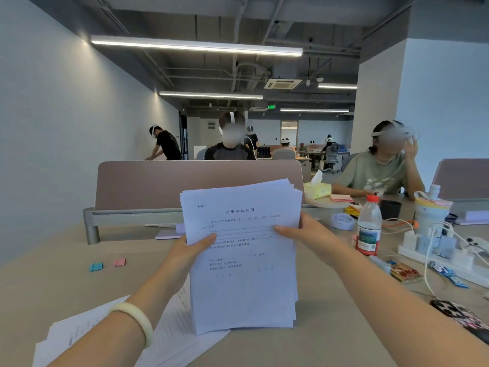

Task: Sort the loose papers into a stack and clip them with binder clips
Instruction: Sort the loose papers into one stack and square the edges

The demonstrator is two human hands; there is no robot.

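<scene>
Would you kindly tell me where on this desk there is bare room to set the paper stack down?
Bare desk lies between the pink binder clip and the stack, and at the front edge right of the loose sheets. The right side is crowded: water bottle, power strip, packets.

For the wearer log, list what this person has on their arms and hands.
Left hand: no ring shows; a smooth, pale cream-green bangle circles the wrist. Right hand: no ring, watch or band shows. Both forearms are bare as far as the frame reaches: no sleeves, gloves or cables in view.
</scene>
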